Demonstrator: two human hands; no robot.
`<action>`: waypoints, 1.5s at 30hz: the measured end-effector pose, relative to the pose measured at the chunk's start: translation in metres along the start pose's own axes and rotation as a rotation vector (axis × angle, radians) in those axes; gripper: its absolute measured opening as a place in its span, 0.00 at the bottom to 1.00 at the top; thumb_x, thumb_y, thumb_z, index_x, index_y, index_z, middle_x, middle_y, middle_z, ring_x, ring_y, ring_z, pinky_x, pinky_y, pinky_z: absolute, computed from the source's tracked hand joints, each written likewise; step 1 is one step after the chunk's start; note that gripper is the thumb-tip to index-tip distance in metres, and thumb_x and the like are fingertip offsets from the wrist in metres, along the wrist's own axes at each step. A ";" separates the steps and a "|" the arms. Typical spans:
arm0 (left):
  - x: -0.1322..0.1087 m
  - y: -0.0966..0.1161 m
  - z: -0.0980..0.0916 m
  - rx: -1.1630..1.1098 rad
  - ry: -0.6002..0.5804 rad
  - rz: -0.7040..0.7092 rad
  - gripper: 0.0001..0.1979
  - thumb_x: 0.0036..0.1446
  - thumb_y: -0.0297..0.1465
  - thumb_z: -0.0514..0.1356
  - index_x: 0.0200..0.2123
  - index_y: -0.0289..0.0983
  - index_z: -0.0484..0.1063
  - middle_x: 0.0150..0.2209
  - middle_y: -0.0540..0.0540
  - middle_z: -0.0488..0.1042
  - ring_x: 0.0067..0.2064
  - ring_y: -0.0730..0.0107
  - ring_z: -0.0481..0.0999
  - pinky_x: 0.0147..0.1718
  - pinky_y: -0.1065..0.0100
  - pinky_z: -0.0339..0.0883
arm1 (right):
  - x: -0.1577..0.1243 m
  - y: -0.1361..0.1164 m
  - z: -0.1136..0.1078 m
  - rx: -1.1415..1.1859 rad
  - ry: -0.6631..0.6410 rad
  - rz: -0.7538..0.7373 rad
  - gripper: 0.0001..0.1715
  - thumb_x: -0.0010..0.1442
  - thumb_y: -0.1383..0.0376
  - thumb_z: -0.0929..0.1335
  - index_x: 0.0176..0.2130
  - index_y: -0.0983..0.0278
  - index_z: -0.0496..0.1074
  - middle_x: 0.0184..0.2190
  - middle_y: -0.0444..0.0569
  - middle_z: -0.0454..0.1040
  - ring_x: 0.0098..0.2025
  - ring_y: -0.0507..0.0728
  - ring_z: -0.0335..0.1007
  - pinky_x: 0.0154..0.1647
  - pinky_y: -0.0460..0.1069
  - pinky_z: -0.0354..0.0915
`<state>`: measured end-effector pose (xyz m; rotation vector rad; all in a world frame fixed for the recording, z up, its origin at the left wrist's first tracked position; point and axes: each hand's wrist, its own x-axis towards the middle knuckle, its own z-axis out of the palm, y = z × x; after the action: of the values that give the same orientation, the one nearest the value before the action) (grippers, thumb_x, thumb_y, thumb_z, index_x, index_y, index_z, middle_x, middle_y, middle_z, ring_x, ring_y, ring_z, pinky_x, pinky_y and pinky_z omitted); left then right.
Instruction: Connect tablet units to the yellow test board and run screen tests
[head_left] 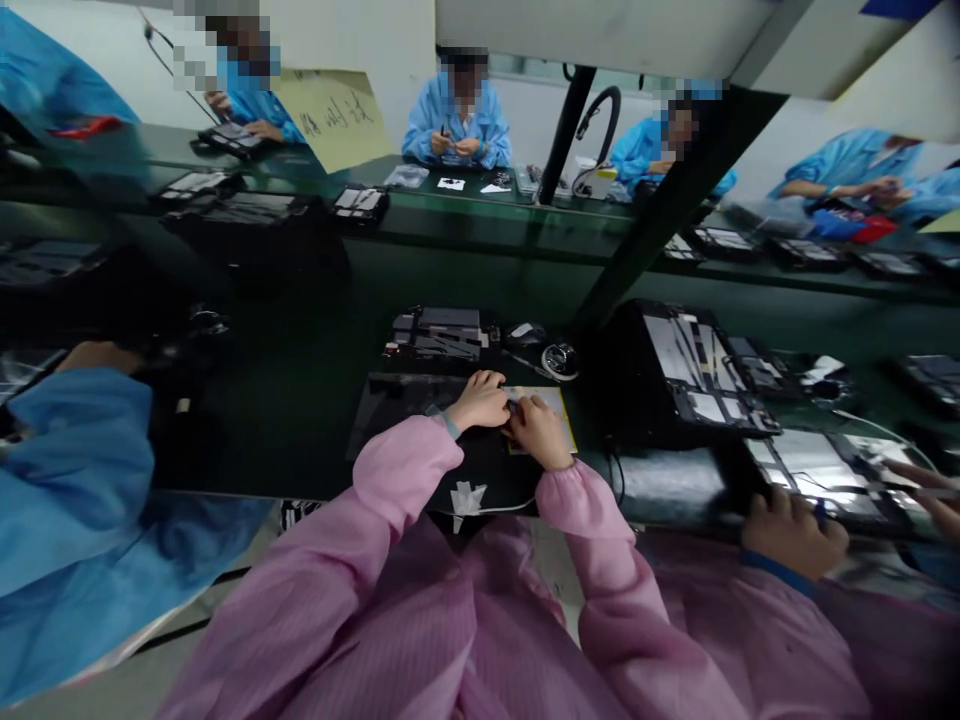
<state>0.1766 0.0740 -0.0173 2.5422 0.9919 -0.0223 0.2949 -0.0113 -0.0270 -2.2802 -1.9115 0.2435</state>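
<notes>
My left hand (481,400) and my right hand (541,430) are close together at the front of the bench, with fingers bent inward. A small dark piece (514,407) shows between them, too small to name. My right hand rests over a pale card with a yellow edge (556,402). To the left, a dark glossy flat panel (397,400) extends under my left wrist. Just behind lies an opened flat electronic device (442,332) with grey battery-like blocks. The undersides of both hands' fingers are hidden.
A computer mouse (525,334) and a coiled cable (559,361) lie behind my hands. At right stands a stack of opened devices (690,365). A co-worker's hand (795,532) works at far right, and a blue sleeve (82,430) at left. A slanted dark post (675,190) rises behind.
</notes>
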 end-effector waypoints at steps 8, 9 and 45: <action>-0.091 -0.048 -0.016 -0.055 0.343 -0.037 0.19 0.63 0.37 0.52 0.56 0.42 0.67 0.66 0.41 0.57 0.67 0.54 0.54 0.63 0.52 0.51 | -0.014 0.009 -0.008 0.267 0.087 -0.172 0.14 0.62 0.72 0.59 0.39 0.64 0.72 0.37 0.50 0.75 0.39 0.55 0.72 0.43 0.47 0.63; -0.112 -0.063 -0.013 -0.046 0.445 -0.133 0.20 0.63 0.38 0.52 0.55 0.41 0.67 0.64 0.40 0.60 0.66 0.53 0.56 0.63 0.50 0.52 | -0.017 0.006 -0.006 0.324 0.091 -0.213 0.14 0.62 0.72 0.60 0.41 0.64 0.72 0.37 0.50 0.76 0.39 0.55 0.72 0.43 0.47 0.64; -0.215 -0.123 0.032 -1.100 0.701 -0.521 0.29 0.57 0.42 0.56 0.59 0.35 0.65 0.61 0.38 0.66 0.61 0.55 0.67 0.61 0.54 0.60 | -0.035 -0.005 0.032 0.267 0.279 -0.305 0.18 0.66 0.66 0.56 0.49 0.62 0.68 0.48 0.59 0.73 0.48 0.64 0.73 0.46 0.60 0.70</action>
<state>-0.0599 0.0043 -0.0569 1.2328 1.3540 1.0117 0.2774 -0.0447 -0.0560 -1.7267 -1.9137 0.1249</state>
